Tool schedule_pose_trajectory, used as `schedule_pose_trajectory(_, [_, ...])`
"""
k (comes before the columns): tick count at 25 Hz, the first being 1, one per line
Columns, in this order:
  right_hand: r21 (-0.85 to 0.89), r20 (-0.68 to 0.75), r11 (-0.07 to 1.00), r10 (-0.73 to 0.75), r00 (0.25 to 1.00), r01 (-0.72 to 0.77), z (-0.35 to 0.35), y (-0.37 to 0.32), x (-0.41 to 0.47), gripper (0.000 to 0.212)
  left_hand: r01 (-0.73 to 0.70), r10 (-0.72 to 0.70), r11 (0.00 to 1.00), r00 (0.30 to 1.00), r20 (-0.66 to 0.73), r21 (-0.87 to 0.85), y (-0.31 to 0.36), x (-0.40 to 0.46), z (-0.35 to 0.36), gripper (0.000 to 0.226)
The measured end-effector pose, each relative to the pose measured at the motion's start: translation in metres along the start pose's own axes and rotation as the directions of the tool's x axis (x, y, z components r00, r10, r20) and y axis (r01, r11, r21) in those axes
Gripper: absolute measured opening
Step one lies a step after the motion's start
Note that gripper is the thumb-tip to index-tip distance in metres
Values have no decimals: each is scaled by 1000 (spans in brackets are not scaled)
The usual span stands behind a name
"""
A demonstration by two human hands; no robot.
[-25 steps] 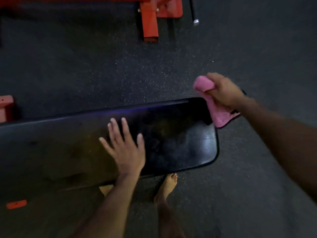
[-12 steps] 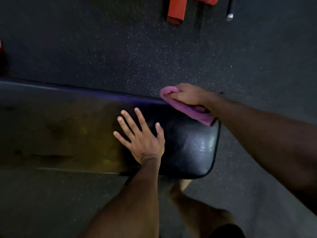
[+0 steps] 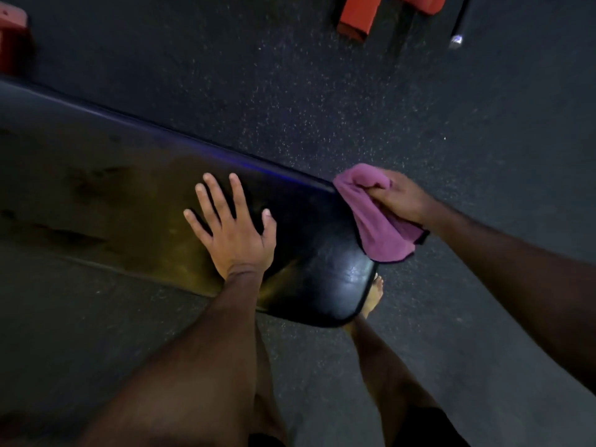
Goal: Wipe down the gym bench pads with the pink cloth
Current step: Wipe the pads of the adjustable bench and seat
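A long black bench pad (image 3: 106, 201) runs from the left edge to a rounded end near the middle right. My left hand (image 3: 233, 229) rests flat on the pad with its fingers spread. My right hand (image 3: 398, 196) grips the pink cloth (image 3: 380, 230) at the pad's far right corner. The cloth drapes down over the pad's end edge.
Dark speckled rubber floor (image 3: 322, 101) surrounds the bench. Orange metal frame parts (image 3: 358, 14) and a black bar with a silver tip (image 3: 456, 40) lie at the top. A red piece (image 3: 13, 30) sits at the top left. My bare foot (image 3: 374, 293) stands under the pad's end.
My right hand has slid the cloth from the pad's far edge rightward onto the end corner. My left hand stays flat on the pad. The view has tilted.
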State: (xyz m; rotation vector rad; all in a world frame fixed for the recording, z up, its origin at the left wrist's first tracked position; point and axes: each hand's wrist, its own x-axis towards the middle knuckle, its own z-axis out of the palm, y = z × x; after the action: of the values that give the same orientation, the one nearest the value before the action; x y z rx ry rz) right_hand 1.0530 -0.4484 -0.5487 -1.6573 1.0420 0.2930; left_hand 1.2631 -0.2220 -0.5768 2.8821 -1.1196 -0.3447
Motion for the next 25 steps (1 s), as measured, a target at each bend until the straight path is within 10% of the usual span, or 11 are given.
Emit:
schedule_pose_trajectory(14, [-333,88,897,-277,957,291,14,-88,44,46,-26,6,977,996,-91,-210,-24,14,-28,72])
schedule_pose_trajectory(19, [-390,104,813,-428,898,433,52,-180,119,32,492,-531,835,839,-123,-248,-102,98,-48,75])
schedule_pose_trajectory(25, [-432,160,838,-294,942,334,100,-160,122,55,492,-522,846,842,-132,-206,-103,103,-28,77])
